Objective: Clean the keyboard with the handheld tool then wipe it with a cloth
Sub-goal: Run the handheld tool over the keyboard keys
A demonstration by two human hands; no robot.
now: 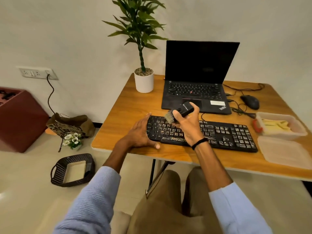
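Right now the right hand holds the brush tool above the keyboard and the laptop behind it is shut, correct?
No: the laptop is open, screen upright, in the head view. The right hand does hold the brush tool above the keyboard.

Desk point(135, 105): open laptop point(195, 92) screen dark, potted plant point(144, 81) left of it, mouse point(250, 101) right. Floor: wicker basket point(56, 174), paper bag point(72, 123).

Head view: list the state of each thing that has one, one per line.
Laptop: lid open, screen dark.
Keyboard: flat on table, keys speckled white.
Handheld tool: gripped by right hand, brush end over keys.
Left hand: fingers straight, resting on keyboard's left end.
Container: uncovered, lid beside it.
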